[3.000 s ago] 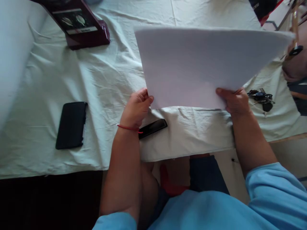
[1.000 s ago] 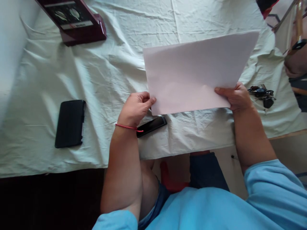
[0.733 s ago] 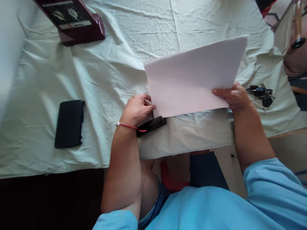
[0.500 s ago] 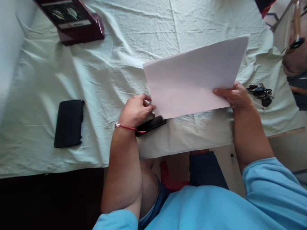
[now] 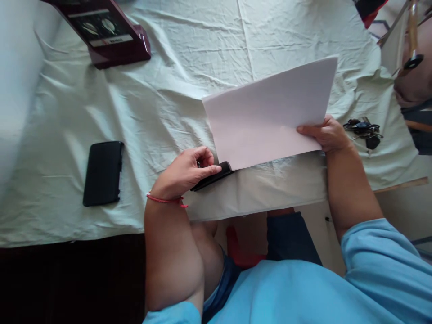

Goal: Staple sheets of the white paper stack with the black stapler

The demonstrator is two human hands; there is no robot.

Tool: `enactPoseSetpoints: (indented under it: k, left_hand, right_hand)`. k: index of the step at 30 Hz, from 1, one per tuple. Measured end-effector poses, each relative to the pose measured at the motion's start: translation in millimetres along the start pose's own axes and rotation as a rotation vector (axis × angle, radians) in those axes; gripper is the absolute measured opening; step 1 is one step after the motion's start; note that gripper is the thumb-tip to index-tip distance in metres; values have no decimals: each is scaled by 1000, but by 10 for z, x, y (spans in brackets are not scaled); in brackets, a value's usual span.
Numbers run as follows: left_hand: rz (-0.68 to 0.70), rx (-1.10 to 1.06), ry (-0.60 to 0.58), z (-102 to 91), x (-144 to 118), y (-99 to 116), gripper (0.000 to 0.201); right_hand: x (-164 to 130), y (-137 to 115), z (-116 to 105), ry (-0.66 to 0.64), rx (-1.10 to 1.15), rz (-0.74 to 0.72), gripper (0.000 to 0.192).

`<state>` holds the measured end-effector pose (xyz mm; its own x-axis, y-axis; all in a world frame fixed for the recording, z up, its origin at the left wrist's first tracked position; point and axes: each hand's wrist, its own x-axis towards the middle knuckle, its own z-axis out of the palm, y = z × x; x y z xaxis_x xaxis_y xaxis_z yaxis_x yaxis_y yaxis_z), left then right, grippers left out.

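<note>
My right hand (image 5: 326,135) grips the lower right corner of a blank white sheet of paper (image 5: 266,117) and holds it tilted above the table's front edge. My left hand (image 5: 185,172) is off the paper. Its fingers are curled over the left end of a slim black device (image 5: 216,174) that lies on the pale green cloth (image 5: 162,103), just under the sheet's lower left corner. My index finger lies along the device's top. A red string bracelet is on my left wrist.
A black phone-sized case (image 5: 103,173) lies flat at the left. A dark red box (image 5: 108,36) stands at the back left. A bunch of keys (image 5: 364,130) lies right of my right hand. Chair parts are at the far right.
My left hand let go of the sheet's lower left corner and dropped onto the slim black device. The paper has come lower and now hangs from my right hand alone.
</note>
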<state>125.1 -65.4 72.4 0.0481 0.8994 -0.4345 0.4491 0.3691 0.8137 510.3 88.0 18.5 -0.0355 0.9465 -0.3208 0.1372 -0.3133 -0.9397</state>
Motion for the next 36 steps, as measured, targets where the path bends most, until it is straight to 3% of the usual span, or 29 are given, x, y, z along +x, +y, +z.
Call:
enactPoseSetpoints:
  k: [13, 26, 29, 36]
  left_hand:
    - [-52, 44, -93, -47, 41, 50, 37]
    - [38, 301, -185, -82, 128, 90, 34]
    - [56, 206, -154, -42, 101, 40, 37]
    - [-46, -20, 6, 60, 70, -112, 46]
  right_hand:
    - [61, 75, -73, -36, -79, -48, 42]
    - [30, 36, -71, -31, -93, 1, 40]
    - [39, 56, -69, -10, -79, -21, 40]
    - [52, 75, -32, 38, -74, -36, 42]
